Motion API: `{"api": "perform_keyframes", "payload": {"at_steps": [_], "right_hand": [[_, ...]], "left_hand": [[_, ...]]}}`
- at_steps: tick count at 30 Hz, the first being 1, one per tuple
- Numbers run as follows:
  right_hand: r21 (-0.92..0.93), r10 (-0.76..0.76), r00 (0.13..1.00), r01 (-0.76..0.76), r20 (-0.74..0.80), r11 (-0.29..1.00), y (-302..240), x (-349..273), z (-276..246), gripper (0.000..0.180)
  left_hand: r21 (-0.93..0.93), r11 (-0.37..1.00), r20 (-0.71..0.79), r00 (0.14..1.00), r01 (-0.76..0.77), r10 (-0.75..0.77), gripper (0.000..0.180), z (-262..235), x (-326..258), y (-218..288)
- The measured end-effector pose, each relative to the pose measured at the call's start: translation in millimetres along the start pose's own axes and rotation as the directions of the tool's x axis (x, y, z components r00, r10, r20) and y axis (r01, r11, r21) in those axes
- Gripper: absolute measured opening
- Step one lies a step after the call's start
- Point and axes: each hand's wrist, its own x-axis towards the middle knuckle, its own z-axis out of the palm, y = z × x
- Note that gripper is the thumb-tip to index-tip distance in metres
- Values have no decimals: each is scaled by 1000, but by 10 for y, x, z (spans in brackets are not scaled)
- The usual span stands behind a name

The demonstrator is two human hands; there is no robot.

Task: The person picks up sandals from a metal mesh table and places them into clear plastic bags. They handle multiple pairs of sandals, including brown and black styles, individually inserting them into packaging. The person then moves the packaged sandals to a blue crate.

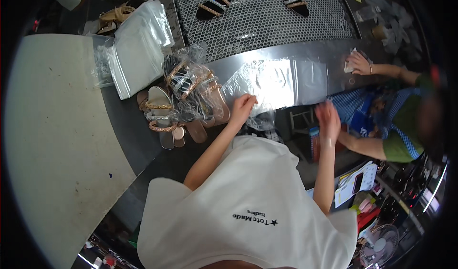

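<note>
My left hand point(244, 107) is closed at the near edge of a clear plastic bag point(255, 80), its fingertips pinching the film. The bag lies flat and shiny on a metal ledge. Another flat clear bag point(311, 82) lies just to its right. My right hand point(328, 120) is raised off the ledge's near edge, smeared by motion, and I see nothing plainly in it. To the left of my left hand sit strappy sandals in clear plastic point(186, 80), partly over loose sandals point(160, 104) with glittery straps.
Beyond the ledge, a perforated metal conveyor point(267, 30) carries a black sandal point(217, 4) and another sandal point(293, 0). A stack of clear bags point(138, 54) is at left, near a white tabletop point(62, 126). At right, a co-worker's hand point(360, 63) holds something white.
</note>
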Motion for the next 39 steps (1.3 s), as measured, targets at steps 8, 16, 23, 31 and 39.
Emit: {"api": "perform_keyframes", "payload": {"at_steps": [8,16,23,31,39], "right_hand": [[131,92,985,-73,-144,989,-358,3876,2029,62],[71,-275,880,269,388,961,-843,2762,3033,36],[-193,101,164,816,981,545,-1149,792,3560,30],[-42,297,112,972,948,-233,298,-497,3756,87],[-345,-41,350,887,936,-308,-202,-1071,3185,37]], "left_hand": [[40,999,-90,995,-28,32,20,256,-96,41],[1,993,-220,969,-119,117,19,386,-156,46],[139,979,-85,983,-149,162,20,308,-270,181],[161,966,171,969,-203,176,22,-212,-461,-57],[-14,993,429,897,-117,112,16,-656,-630,-303]]}}
